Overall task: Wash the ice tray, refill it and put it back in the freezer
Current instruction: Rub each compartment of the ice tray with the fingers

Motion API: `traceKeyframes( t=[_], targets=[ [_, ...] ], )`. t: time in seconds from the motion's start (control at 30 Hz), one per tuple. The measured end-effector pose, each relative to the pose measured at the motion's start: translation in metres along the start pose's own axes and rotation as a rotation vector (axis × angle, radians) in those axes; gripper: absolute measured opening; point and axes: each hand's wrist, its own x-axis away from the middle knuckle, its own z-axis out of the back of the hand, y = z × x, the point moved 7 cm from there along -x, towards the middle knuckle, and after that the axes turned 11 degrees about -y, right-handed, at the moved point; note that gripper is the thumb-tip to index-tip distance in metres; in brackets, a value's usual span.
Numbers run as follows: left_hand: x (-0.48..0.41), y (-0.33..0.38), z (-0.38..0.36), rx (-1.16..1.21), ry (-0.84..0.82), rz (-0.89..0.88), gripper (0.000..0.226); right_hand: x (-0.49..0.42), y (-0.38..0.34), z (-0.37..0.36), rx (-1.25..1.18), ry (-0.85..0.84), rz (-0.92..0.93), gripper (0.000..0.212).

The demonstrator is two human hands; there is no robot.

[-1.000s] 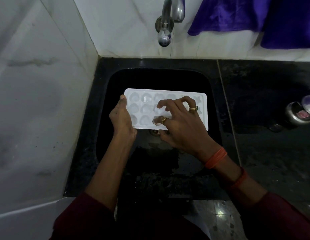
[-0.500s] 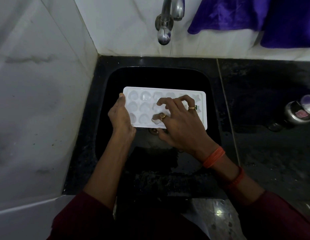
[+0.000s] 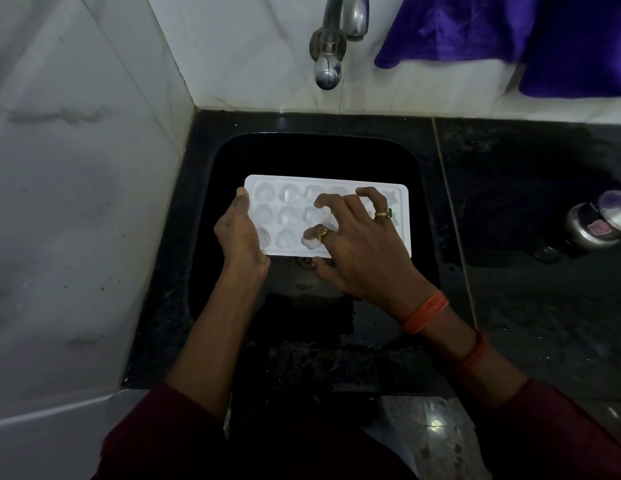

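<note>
A white ice tray (image 3: 288,206) with heart-shaped cells is held level over the black sink (image 3: 427,216). My left hand (image 3: 238,233) grips the tray's left end, thumb along the rim. My right hand (image 3: 357,247) lies over the tray's right half, its bent fingertips pressing into the cells and the thumb at the near edge. The right part of the tray is hidden under that hand. A steel tap (image 3: 331,43) juts from the wall above the sink, with no visible water stream.
White marble walls close in on the left and behind. Purple cloths (image 3: 510,32) hang at the back right. A black counter (image 3: 544,306) runs right of the sink, with a small steel container (image 3: 595,226) on it. The drain (image 3: 305,262) shows below the tray.
The tray and both hands have shifted slightly away from me toward the tap; my right fingers have moved a little across the cells.
</note>
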Motion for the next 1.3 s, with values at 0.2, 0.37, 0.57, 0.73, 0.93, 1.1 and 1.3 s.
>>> traceKeyframes(
  t=[0.2, 0.37, 0.57, 0.73, 0.93, 1.1, 1.3],
  targets=[
    [0.0, -0.001, 0.002, 0.008, 0.005, -0.002, 0.037, 0.0, -0.001, -0.002, -0.015, -0.015, -0.01, 0.029],
    [-0.001, 0.0, 0.006, 0.007, 0.018, -0.005, 0.035, 0.001, 0.005, 0.008, 0.026, 0.015, -0.053, 0.047],
    [-0.002, 0.001, 0.006, 0.009, -0.004, -0.008, 0.036, -0.004, 0.005, 0.007, 0.0, -0.007, -0.061, 0.057],
    [0.0, -0.001, 0.006, 0.022, -0.017, -0.01, 0.037, -0.006, -0.001, 0.006, -0.032, -0.014, -0.035, 0.059],
    [-0.001, -0.001, 0.008, 0.024, -0.026, 0.006, 0.039, -0.009, -0.003, 0.002, -0.038, -0.014, -0.021, 0.067],
    [0.001, 0.003, 0.008, 0.013, -0.016, -0.008, 0.037, -0.009, -0.002, 0.008, -0.027, 0.024, -0.006, 0.063],
    [0.006, 0.004, 0.008, 0.007, -0.001, -0.003, 0.036, -0.012, -0.004, -0.004, -0.02, -0.039, 0.002, 0.066]
  ],
)
